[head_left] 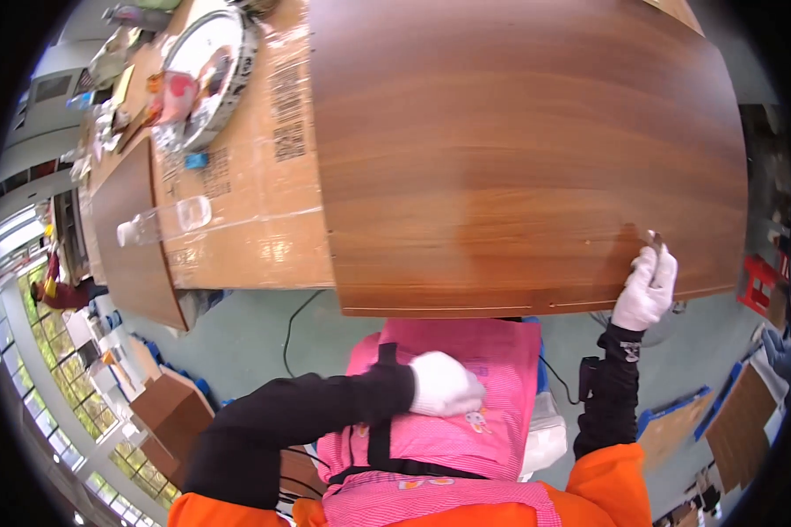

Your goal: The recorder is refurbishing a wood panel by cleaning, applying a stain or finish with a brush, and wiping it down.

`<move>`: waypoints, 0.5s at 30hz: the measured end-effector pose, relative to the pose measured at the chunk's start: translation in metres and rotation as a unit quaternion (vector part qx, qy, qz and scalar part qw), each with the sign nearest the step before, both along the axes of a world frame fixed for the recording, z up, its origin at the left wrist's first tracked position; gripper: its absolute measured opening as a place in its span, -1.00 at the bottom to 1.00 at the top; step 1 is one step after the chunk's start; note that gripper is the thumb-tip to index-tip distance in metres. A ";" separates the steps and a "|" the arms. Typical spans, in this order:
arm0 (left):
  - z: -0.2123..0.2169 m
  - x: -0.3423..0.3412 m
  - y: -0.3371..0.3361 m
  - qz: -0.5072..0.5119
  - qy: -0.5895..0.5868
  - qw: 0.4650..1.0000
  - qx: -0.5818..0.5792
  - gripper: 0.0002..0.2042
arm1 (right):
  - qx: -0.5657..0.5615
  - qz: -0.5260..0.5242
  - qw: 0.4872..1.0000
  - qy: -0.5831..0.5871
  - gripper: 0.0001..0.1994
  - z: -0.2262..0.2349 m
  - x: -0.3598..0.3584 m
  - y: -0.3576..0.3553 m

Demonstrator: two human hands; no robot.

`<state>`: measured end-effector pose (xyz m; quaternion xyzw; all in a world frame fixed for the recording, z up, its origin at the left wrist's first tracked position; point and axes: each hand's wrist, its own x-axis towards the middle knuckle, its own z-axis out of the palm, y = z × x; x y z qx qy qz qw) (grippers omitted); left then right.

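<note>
A large brown wood-grain panel (518, 158) lies flat before me on the table. My right hand (646, 285), in a white glove, is over its near right part. The fingers pinch a small dark, slim piece (656, 239) whose kind I cannot make out. My left hand (446, 385), also gloved in white, is in front of the pink apron (492, 351), short of the panel's near edge. It looks curled closed, and whatever may be inside it is hidden.
Left of the panel, taped cardboard (255, 255) covers the table. On it are a clear bottle (167, 222) lying sideways, a blue cap (196, 161) and a round white tray (200, 39) with odds and ends. A smaller brown board (136, 237) overhangs at left. A red plastic stool (758, 285) stands at right.
</note>
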<state>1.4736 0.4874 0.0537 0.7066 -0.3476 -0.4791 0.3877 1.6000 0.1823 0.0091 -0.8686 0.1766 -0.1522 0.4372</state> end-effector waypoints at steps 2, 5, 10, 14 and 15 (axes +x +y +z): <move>0.014 -0.014 0.060 0.326 0.071 0.942 0.027 -0.73 | -0.007 -0.005 1.000 -0.028 -0.81 0.006 0.008 0.020; 0.030 -0.024 0.153 0.678 0.207 0.695 0.121 -0.74 | -0.016 0.057 0.994 -0.094 -0.88 0.006 0.007 0.069; -0.016 -0.034 0.330 0.905 -0.136 0.352 0.198 -0.65 | 0.057 0.511 0.855 -0.066 -0.93 0.049 -0.026 0.179; -0.022 0.029 0.373 0.837 -0.335 0.433 -0.013 -0.31 | 0.275 0.417 0.861 0.094 -0.87 0.041 -0.042 0.165; -0.005 0.048 0.364 0.835 -0.353 0.420 -0.048 -0.28 | 0.321 0.300 0.887 0.139 -0.88 0.042 -0.030 0.147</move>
